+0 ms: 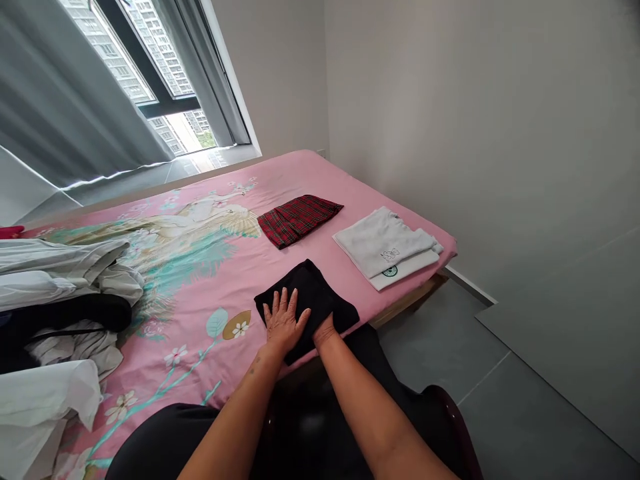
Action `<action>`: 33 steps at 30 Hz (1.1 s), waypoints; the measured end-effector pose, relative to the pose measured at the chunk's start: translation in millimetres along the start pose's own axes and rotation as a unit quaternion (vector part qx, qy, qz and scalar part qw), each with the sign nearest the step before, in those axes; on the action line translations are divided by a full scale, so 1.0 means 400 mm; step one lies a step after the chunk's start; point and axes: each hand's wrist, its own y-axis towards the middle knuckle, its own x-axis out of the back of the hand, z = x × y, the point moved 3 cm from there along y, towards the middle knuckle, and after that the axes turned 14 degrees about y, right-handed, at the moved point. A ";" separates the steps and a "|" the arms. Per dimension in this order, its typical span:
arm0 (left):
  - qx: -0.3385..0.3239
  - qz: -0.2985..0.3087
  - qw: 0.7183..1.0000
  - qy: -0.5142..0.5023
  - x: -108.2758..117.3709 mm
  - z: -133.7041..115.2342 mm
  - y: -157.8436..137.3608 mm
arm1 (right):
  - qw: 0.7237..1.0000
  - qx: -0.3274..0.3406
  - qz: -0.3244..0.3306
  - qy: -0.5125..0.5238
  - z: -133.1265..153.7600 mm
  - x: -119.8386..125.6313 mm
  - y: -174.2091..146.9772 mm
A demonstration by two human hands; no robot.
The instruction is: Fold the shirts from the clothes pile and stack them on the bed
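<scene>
A black folded garment (320, 293) lies near the bed's front edge; which kind it is I cannot tell. My left hand (283, 321) rests flat on top of it, fingers spread. The fingers of my right hand (325, 329) are tucked under a fold at the garment's near side, so they are hidden. Just beyond is a folded red plaid garment (300, 219). To the right, light grey and white folded shirts (383, 247) are stacked, one with a small line drawing and another with a round green mark.
The bed has a pink floral sheet (200, 267). A heap of white, grey and black clothes (65, 300) covers its left side. A dark chair edge (453, 427) shows at lower right. Grey curtains (75, 87) hang by the window, and a wall (480, 133) stands at right.
</scene>
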 end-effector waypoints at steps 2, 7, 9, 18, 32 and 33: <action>-0.002 -0.001 1.000 0.000 0.000 0.001 -0.003 | 0.997 -0.047 -0.011 -0.061 -0.004 0.001 -0.007; -0.003 -0.003 1.000 -0.009 0.009 0.004 -0.011 | 0.976 -0.083 -0.074 -0.188 0.072 -0.001 -0.029; -0.005 -0.005 1.000 -0.012 0.012 0.003 -0.015 | 0.972 -0.035 -0.097 -0.211 0.131 -0.019 -0.031; -0.004 -0.032 0.999 -0.030 0.013 0.008 -0.031 | 0.689 0.069 0.026 -0.721 0.171 -0.123 0.082; -0.006 -0.040 0.997 -0.060 0.020 0.018 -0.036 | 0.573 -0.088 -0.024 -0.814 0.115 -0.009 0.288; -0.008 -0.044 0.997 -0.060 0.025 0.019 -0.038 | 0.575 -0.092 -0.016 -0.813 0.109 -0.010 0.296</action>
